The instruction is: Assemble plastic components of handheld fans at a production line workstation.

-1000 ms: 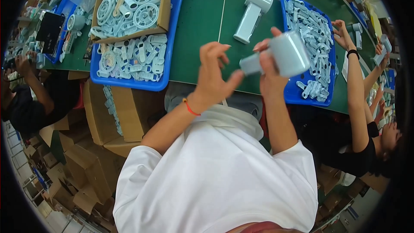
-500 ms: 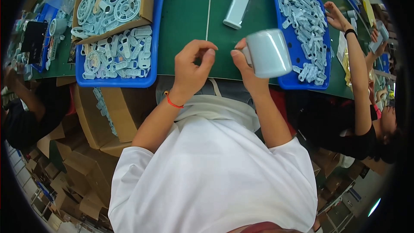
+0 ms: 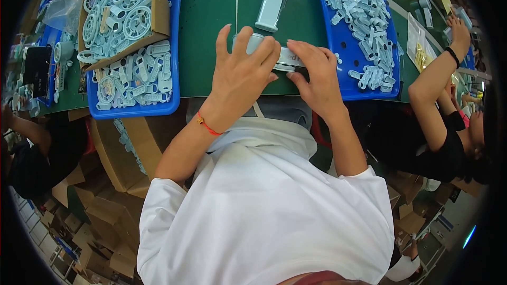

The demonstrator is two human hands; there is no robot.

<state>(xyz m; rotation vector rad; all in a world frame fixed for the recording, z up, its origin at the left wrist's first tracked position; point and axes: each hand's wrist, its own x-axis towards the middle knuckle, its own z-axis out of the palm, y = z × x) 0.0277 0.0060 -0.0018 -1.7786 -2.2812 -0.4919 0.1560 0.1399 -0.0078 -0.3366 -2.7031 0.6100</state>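
A pale blue handheld fan body (image 3: 255,43) lies sideways over the table's near edge, its thick round head to the left and its handle to the right. My left hand (image 3: 244,71) is over the head, thumb and index finger closed at the neck, the outer fingers spread. Much of the head is hidden beneath it. My right hand (image 3: 319,79) grips the handle's right end between thumb and fingers. Just beyond, a similar pale blue fan body (image 3: 274,2) rests on the green table, head away from me.
To the left, a blue tray (image 3: 176,63) bears small pale blue parts and a cardboard box (image 3: 160,8) of round grilles. Another blue tray (image 3: 346,87) on the right holds many small clip-like parts. A co-worker's arm (image 3: 433,82) reaches over the table further right.
The fan body has swung from upright in my right hand to lying sideways between both hands. My left hand has moved onto its head. The co-worker's arm has shifted right.
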